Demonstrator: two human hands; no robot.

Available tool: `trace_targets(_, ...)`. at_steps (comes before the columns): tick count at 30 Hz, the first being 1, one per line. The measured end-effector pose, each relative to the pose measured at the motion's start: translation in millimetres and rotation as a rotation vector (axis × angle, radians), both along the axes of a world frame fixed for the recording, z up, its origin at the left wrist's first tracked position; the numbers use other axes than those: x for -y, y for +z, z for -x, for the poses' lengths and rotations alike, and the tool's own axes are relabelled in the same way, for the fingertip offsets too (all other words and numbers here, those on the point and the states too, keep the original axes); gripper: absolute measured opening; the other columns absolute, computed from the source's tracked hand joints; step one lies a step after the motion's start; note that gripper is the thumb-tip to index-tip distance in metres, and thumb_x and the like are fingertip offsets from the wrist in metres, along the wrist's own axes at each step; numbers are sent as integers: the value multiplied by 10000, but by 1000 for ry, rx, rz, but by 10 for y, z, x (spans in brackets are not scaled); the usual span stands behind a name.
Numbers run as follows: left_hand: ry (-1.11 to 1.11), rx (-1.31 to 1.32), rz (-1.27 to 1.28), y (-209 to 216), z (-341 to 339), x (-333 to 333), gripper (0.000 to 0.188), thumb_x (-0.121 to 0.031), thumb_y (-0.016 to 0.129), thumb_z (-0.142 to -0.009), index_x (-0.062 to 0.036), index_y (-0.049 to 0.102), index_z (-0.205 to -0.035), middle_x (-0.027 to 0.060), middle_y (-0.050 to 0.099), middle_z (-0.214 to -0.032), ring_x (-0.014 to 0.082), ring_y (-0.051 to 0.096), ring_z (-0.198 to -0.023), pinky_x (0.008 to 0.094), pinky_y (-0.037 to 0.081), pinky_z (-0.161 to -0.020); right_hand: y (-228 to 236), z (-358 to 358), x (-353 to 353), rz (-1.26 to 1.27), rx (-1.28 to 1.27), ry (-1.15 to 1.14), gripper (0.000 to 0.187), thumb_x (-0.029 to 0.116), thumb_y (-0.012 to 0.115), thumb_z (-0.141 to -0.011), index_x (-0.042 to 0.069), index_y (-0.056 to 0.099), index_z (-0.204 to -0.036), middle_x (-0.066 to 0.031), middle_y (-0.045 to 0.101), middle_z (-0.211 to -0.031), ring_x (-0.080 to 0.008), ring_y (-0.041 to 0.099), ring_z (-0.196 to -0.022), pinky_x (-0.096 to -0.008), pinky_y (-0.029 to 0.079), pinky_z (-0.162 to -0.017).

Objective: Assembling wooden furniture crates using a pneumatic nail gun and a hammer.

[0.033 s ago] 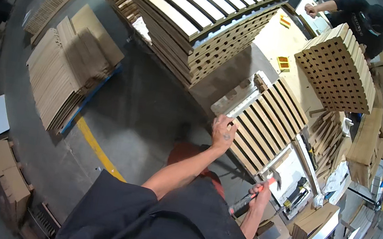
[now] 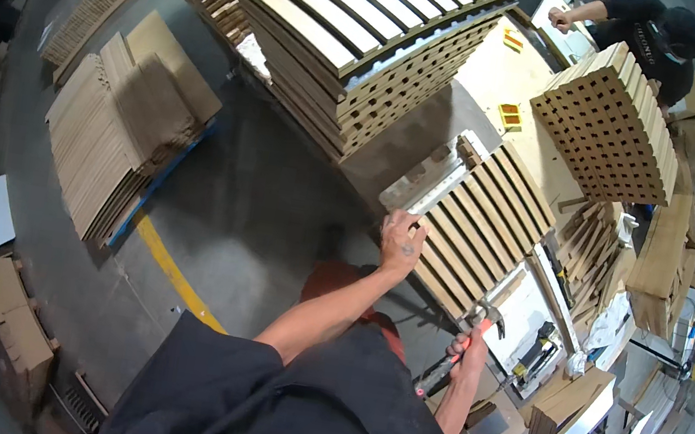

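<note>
A slatted wooden panel lies on the workbench in front of me, its light slats parallel with dark gaps between. My left hand grips its near left corner, fingers curled over the edge beside a pale rail. A claw hammer with a red and black handle is in my right hand, fingers wrapped round the grip. The hammer's head is close to the panel's near right corner; whether it touches is unclear.
Tall stacks of slatted panels stand beyond, with another stack at the far right. Loose wood strips and a yellow-black tool lie to the right. A person works at far right. Board piles sit on the left floor.
The hammer's head has shifted slightly left and up toward the panel's near right corner. My left hand stays on the panel's corner.
</note>
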State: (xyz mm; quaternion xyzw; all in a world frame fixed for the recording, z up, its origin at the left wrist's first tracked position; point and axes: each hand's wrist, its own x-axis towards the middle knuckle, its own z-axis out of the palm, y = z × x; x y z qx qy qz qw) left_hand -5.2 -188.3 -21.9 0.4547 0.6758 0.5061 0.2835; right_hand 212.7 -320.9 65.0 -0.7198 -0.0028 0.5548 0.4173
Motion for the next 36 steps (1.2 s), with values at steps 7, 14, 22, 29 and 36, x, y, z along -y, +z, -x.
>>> trace_targets(7,-45,43,86,4,61,12,271,-160,742,-803,-41,702,-1043,146,623,-1052,369,562,-1026,439,445,-926,-60,19,91,-42,-7,50,247,301,478,-1034,90,496,-906,-25,509,-669,-114,415,-477,-268,351,-448)
trace_targets(14,-123,44,108,168,237,268,424,-175,737,-834,-67,638,-1231,171,605,-1137,367,548,-1096,447,428,-960,-183,-221,319,-102,-23,-237,282,316,457,-1059,79,509,-914,-19,516,-722,-106,464,-536,-250,370,-466)
trace_targets(22,-192,47,116,136,409,544,453,-213,698,-902,-98,592,-1328,207,637,-1044,393,627,-936,447,505,-834,-57,-123,677,-8,-98,-221,258,309,503,-1040,79,522,-924,-6,498,-695,-100,444,-522,-245,364,-461)
trace_targets(29,-220,107,150,-72,371,384,375,-236,668,-937,-122,650,-1294,178,629,-824,336,621,-731,425,493,-691,-5,144,450,-68,-35,-112,280,311,592,-996,38,553,-943,-51,541,-658,-138,471,-480,-279,368,-440)
trace_targets(36,-220,187,245,-150,283,396,400,-254,668,-934,-140,641,-1316,195,648,-871,354,637,-810,418,507,-770,0,83,360,-50,24,-139,248,282,577,-996,57,539,-898,-43,547,-648,-133,484,-455,-267,376,-416)
